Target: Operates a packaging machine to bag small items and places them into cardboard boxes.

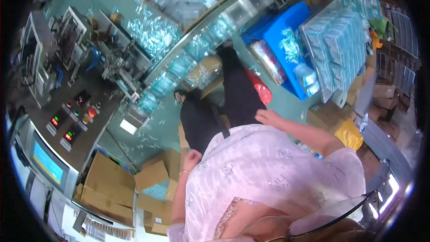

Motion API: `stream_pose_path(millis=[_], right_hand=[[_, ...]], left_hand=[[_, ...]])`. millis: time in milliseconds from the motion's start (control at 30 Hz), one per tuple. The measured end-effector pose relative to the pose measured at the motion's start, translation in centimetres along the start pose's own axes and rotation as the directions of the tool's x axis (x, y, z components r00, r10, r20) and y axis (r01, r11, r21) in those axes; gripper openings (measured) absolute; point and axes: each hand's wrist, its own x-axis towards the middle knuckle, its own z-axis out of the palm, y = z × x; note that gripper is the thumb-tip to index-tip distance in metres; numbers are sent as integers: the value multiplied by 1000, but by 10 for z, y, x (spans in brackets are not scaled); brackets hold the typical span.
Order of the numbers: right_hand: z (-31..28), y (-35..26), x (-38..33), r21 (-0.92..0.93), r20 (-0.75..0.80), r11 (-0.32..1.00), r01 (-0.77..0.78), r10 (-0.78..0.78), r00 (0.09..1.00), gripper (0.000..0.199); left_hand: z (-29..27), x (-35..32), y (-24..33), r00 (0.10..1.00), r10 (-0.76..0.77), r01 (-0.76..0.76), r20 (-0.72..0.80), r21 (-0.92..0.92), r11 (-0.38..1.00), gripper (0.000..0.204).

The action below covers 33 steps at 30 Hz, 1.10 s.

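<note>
My left hand (192,159) is curled into a fist at the left side of my waist, a thin bracelet on its wrist. At the right side of my waist my right hand (268,117) has its fingers bent closed, close to the hem of my pink shirt (268,161). Nothing shows in either hand. Beyond my legs, a narrow conveyor (246,11) runs slantwise from the near left to the far right. A row of clear bluish plastic containers (181,64) lies along it. Neither hand touches them.
Left stands a machine (127,65) with a button panel (83,112) and a screen (48,157). Right are a blue bin (268,29) and stacked clear boxes (336,47). Cardboard boxes (107,183) stand near left; plastic scraps (154,31) litter the floor.
</note>
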Motion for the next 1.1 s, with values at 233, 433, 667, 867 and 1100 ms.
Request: stream_pose_path(millis=[233,433,667,867,1100], right_hand=[[2,-1,9,-143,317,963,-226,261,912,25],[32,8,206,188,47,968,-168,162,986,40],[49,0,409,564,-396,799,-209,484,780,51],[60,11,369,149,-424,986,-74,131,896,31],[-14,-1,391,-265,-467,863,431,-506,725,43]], left_hand=[[30,19,-25,966,-121,38,230,338,941,16],[78,70,-91,890,-283,189,359,276,943,25],[101,80,-120,848,-412,258,335,418,871,28],[107,61,-75,838,-430,413,337,125,902,26],[135,222,1,985,170,-151,40,687,711,26]])
